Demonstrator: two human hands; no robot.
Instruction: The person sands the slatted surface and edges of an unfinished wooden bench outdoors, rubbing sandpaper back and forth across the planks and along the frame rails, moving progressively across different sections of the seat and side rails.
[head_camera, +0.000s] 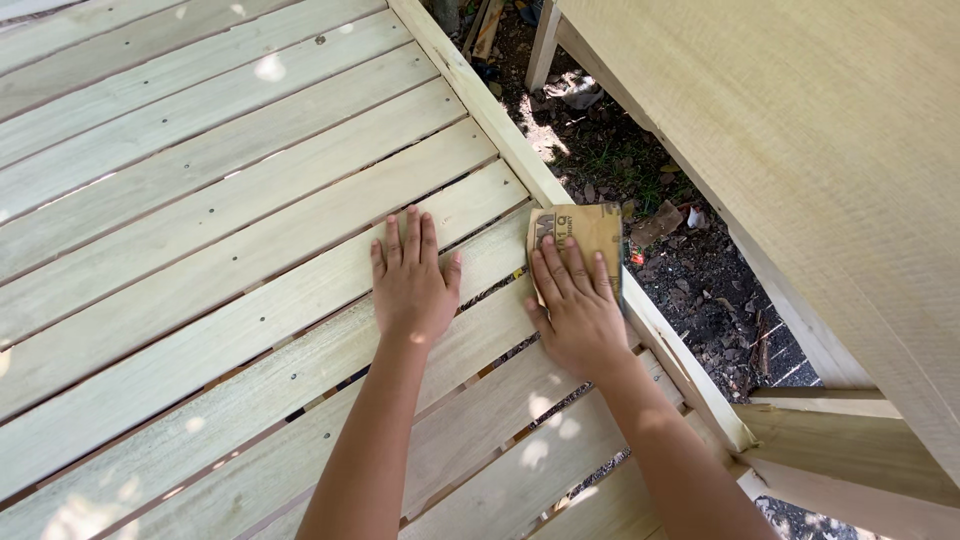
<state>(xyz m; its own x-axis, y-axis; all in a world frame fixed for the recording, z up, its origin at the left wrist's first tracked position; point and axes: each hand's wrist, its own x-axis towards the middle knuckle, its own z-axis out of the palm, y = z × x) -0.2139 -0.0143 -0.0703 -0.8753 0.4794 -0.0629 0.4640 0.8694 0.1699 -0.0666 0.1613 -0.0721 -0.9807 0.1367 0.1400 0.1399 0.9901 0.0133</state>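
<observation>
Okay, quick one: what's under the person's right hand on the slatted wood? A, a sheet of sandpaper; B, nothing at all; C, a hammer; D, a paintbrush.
A: the right hand lies flat on a tan sheet of sandpaper near the frame's edge rail, while the left hand rests bare on a slat.

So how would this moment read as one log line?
left hand: flat on slats | right hand: pressing sandpaper at frame edge

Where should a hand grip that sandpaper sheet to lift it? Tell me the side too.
Grip the far edge of the sandpaper sheet, coming from the frame rail side. The right hand covers its near half flat, but the far edge lies bare and curls slightly over the rail, probably leaving room for fingers.
</observation>
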